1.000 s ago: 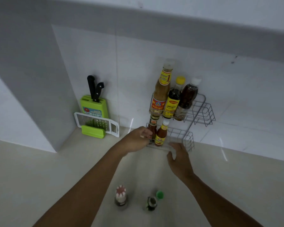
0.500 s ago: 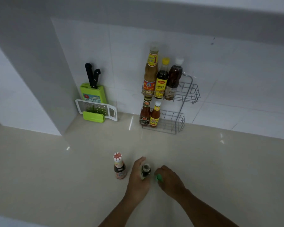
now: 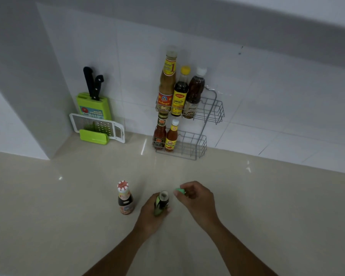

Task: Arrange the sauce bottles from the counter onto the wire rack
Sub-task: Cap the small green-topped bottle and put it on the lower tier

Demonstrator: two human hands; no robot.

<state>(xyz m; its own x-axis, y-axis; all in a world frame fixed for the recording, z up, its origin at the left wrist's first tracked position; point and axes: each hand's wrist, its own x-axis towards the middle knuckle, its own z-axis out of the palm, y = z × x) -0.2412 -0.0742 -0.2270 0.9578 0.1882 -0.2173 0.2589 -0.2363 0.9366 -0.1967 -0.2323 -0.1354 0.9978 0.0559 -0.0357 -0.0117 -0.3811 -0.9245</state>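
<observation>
Low in the frame, your left hand (image 3: 150,213) is wrapping its fingers (image 3: 165,211) around the open bottle (image 3: 161,203); your right hand (image 3: 195,200) is pinching the green cap (image 3: 180,190) just beside it.

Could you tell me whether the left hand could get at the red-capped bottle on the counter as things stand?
Probably not yet: the left hand is closed on the open bottle. The red-capped bottle stands beside it, with nothing between them.

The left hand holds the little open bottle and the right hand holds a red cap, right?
Not quite. In the head view the left hand does hold the little open bottle, but the cap in the right hand is green, not red.
</observation>
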